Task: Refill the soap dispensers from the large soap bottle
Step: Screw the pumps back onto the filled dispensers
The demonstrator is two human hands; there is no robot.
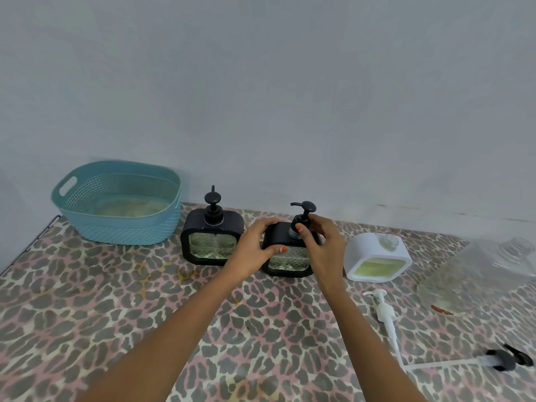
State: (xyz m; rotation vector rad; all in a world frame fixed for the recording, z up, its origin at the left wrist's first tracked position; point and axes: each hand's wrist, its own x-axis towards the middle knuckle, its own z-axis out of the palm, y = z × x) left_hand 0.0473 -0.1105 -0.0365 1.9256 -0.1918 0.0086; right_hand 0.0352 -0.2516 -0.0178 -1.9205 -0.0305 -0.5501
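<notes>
Now: left grip point(255, 245) clasps dispenser point(287, 263); right grip point(322, 245) pinches pump point(304, 210) just above. Likely threading: twist squarely, keep body upright.

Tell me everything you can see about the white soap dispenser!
The white soap dispenser is a squat, rounded-square block that looks like smooth plastic. Its front has a clear window showing yellow-green liquid. On top sits a clear, threaded neck, open, with no pump in it. It stands on the patterned table, just right of the nearest black dispenser. Only the table touches it; a white pump lies in front of it.
</notes>
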